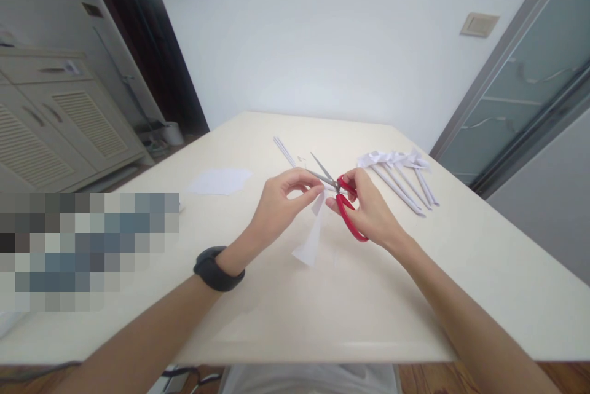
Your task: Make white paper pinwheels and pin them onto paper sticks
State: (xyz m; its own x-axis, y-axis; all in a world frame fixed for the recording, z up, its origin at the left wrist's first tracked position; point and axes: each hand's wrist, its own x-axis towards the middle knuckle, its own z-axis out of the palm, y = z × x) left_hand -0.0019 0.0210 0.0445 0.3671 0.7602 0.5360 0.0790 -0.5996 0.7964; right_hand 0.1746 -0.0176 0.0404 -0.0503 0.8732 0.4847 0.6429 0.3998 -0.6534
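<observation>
Take the table (415,295) as your landmark and read across it from the left. Near its left edge a flat white paper sheet (220,181) lies alone, well apart from your hands.

Over the middle of the table, your left hand (276,209) is closed in a light pinch, thumb and forefinger meeting on the top of a small paper strip (312,235) that hangs down from the fingers and flares wider at its lower end, clear of the tabletop or barely above it; you cannot tell which. A dark wristband (216,269) sits on that wrist. The strip looks very light and limp, so it will likely flutter and fold if held far from the cut. Pinch it close to the blades, flat between the pads, and gently, since thin paper creases and tears easily.

Just right of that, your right hand (369,212) is curled through the red handles of the scissors (338,194), fingers closed around the loops. The blades stand partly open and point away and left, their tips just past your left fingertips, with the paper's upper edge at or near the blades. The scissors are stiff and much heavier than the paper; hold them by the loops only.

Behind the scissors a few thin white sticks (284,150) lie on the table. Toward the table's right edge rests a row of rolled paper stems (405,182) with crumpled white tops, near but not touching your right hand.
</observation>
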